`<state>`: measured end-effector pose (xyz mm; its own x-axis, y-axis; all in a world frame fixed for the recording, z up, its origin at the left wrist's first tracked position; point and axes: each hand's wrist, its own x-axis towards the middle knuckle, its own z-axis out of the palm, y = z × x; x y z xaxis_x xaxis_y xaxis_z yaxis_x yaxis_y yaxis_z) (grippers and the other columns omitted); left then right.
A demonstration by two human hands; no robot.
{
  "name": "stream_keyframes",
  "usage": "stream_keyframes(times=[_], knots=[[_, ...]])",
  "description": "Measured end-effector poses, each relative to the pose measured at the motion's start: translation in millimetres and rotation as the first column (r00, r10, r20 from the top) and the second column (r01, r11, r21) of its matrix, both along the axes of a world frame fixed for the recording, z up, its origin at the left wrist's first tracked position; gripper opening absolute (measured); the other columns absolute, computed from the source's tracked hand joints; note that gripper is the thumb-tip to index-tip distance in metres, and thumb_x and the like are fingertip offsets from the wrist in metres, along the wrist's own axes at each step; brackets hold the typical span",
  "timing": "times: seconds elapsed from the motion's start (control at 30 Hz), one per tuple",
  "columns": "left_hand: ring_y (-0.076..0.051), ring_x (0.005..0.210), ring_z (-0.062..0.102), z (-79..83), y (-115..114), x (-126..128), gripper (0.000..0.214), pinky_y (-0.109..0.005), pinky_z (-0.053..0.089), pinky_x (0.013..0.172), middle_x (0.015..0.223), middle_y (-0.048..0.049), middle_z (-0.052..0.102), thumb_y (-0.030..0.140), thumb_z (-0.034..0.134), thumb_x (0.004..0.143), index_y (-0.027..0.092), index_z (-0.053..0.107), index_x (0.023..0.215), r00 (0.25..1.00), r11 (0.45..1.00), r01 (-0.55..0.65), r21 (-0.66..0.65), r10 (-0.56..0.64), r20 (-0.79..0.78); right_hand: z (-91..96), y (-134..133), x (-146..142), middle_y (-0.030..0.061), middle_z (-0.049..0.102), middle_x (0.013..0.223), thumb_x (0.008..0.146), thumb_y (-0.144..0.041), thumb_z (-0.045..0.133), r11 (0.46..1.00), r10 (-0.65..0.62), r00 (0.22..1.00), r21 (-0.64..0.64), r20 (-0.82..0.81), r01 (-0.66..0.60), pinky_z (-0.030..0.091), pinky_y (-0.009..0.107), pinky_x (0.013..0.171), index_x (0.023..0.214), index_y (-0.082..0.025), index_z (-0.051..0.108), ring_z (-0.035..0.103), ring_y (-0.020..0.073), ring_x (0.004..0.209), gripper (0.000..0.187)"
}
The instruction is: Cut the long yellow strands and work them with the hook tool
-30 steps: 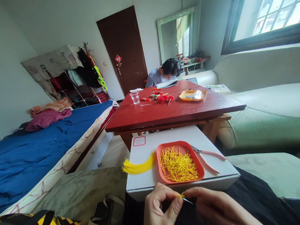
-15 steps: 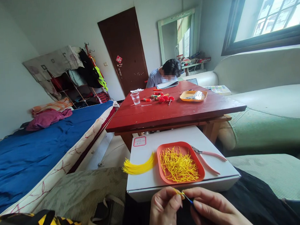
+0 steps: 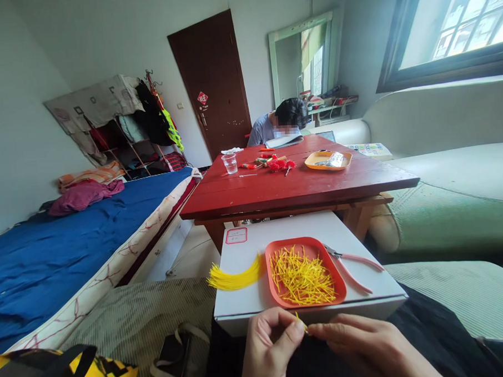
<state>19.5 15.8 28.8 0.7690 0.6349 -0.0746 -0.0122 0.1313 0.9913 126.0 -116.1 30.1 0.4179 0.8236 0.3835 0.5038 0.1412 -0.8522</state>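
My left hand (image 3: pixel 272 340) pinches a short yellow strand (image 3: pixel 297 315) between thumb and index finger, in front of the white box (image 3: pixel 238 256). My right hand (image 3: pixel 362 339) is closed, back turned up, its index fingertip meeting the strand's lower end. What lies under its fingers is hidden. Just beyond both hands, an orange-red tray (image 3: pixel 307 304) on the box holds a heap of short yellow strands (image 3: pixel 303 275). A bundle of longer yellow strands (image 3: pixel 235 275) lies to its left. Pliers with pink handles (image 3: pixel 357 261) rest against the tray's right side.
Behind the box stands a red table (image 3: pixel 243 194) with a clear plastic cup (image 3: pixel 230 164), red fluffy pieces (image 3: pixel 279 165) and a yellow tray (image 3: pixel 328 161). Another person (image 3: pixel 269 126) bends over papers at its far side. A bed (image 3: pixel 111 217) is left, a pale sofa (image 3: pixel 452 202) right.
The thin metal tool with a blue end, seen at my right hand before, no longer shows. My right hand has rolled palm down. The view has shifted slightly.
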Motion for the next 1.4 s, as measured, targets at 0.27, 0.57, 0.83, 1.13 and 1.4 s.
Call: stream_keyframes(times=[0.27,0.57,0.83,1.13,1.4], knots=[[-0.017,0.064,0.05,1.6,-11,4,0.017,-0.026,0.042,0.063,0.063,-0.0035,0.063,0.003,0.054,0.076,0.017,0.064,0.074,0.954,0.32,-0.291,0.901,0.163,0.251,-12.3,11,-8,0.0059,0.071,0.084,0.085,-0.026,0.052,0.994,-0.105,0.983,-0.027,-0.148,0.102,0.051,0.032,0.075,0.099,-0.025,0.068,0.065,0.0207,0.08,0.022],[-0.015,0.063,0.051,5.8,0,1,0.017,-0.025,0.04,0.059,0.06,-0.0005,0.058,0.017,0.057,0.079,0.019,0.059,0.062,0.986,0.687,-0.165,0.708,0.102,0.131,-6.9,18,-19,-0.0017,0.06,0.062,0.061,-0.052,0.075,0.999,-0.042,0.519,-0.043,-0.854,0.01,0.04,0.021,0.052,0.087,-0.022,0.072,0.047,0.011,0.056,0.039],[-0.013,0.06,0.047,16.4,14,-5,0.011,-0.024,0.035,0.061,0.06,0.0012,0.053,0.02,0.064,0.068,0.016,0.064,0.057,0.981,0.916,0.189,0.354,-0.163,-0.104,-2.1,8,0,0.0024,0.067,0.071,0.078,-0.042,0.059,0.975,0.026,0.868,-0.18,-0.496,-0.132,0.042,0.029,0.063,0.082,-0.02,0.07,0.055,0.0192,0.068,0.025],[-0.012,0.058,0.041,21.1,15,-6,0.011,-0.025,0.03,0.06,0.055,0.0026,0.049,0.022,0.064,0.063,0.016,0.064,0.054,0.959,0.954,0.265,0.138,-0.246,-0.144,-1.8,9,-1,0.0026,0.067,0.069,0.079,-0.041,0.058,0.97,0.083,0.843,-0.151,-0.532,-0.191,0.038,0.027,0.058,0.079,-0.018,0.068,0.051,0.0164,0.064,0.026],[-0.011,0.055,0.039,17.1,16,-4,0.01,-0.024,0.029,0.056,0.052,0.0033,0.048,0.022,0.064,0.061,0.016,0.064,0.053,0.958,0.962,0.269,0.036,-0.263,-0.114,-0.6,7,0,0.0026,0.067,0.071,0.078,-0.033,0.056,0.963,0.06,0.888,-0.208,-0.455,-0.171,0.041,0.027,0.06,0.082,-0.018,0.068,0.054,0.0176,0.065,0.02]])
